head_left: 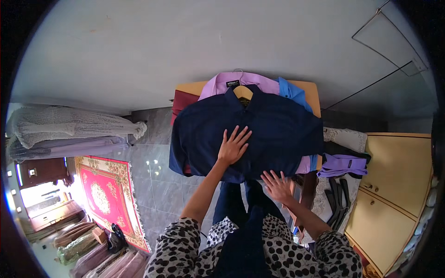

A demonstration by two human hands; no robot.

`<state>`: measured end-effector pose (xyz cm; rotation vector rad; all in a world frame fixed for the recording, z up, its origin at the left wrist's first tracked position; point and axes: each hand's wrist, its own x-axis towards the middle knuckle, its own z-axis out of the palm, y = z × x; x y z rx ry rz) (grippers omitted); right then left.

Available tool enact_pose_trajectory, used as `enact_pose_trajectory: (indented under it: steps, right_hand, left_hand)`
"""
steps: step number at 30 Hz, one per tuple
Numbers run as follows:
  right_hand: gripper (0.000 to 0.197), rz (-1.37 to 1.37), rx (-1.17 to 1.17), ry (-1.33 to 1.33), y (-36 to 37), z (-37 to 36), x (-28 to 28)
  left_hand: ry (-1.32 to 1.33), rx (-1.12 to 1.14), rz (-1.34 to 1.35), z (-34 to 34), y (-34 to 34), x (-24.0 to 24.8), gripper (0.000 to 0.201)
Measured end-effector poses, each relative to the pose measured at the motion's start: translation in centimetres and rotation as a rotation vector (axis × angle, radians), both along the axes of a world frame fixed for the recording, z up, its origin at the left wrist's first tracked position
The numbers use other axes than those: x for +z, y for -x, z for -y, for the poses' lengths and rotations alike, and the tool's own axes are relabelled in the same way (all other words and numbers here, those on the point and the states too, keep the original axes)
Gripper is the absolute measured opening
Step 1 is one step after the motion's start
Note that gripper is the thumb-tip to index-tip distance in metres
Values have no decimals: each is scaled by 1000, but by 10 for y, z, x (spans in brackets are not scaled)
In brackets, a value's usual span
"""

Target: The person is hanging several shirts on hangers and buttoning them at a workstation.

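Observation:
A dark navy shirt point(278, 125) on a wooden hanger point(243, 92) lies spread over a small wooden table point(306, 87). My left hand point(234, 147) rests flat on the shirt's front, fingers spread. At the shirt's lower edge, right of centre, is my right hand point(277, 185), palm down with its fingers apart; whether it presses on the cloth I cannot tell. Beneath the navy shirt show a pink-lilac shirt point(259, 82), a blue shirt point(293, 91) at the right and a dark red garment point(182, 103) at the left. The navy shirt's lower part hangs over the table's near edge.
To the right, a lace-covered surface point(345, 137) carries a folded purple garment point(343, 165) and several black hangers point(340, 194), beside a cream cabinet point(398, 171). Pale garments point(69, 127) hang at the left, above a red patterned rug point(104, 192) on grey tiles point(160, 190).

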<state>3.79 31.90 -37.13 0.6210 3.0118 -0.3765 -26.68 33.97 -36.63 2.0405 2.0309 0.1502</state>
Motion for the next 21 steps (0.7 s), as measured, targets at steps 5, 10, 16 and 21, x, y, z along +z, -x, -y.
enact_pose_trajectory:
  steps: [5,10,16,21]
  right_hand:
    - [62,-46,-47,-83,-41,-12,3]
    - [49,-120,-62,-170,-26,-39,-3]
    - [41,-171,52,-193,-41,-46,5]
    - [32,-184,70,-184,-75,-39,20]
  left_hand:
    - [30,-3,-8,1,1,-5,53]
    - [60,9,-23,0,-1,-4,54]
    - [69,0,-33,1,-1,-2,53]
    - [61,-15,-65,0,-2,-1,54]
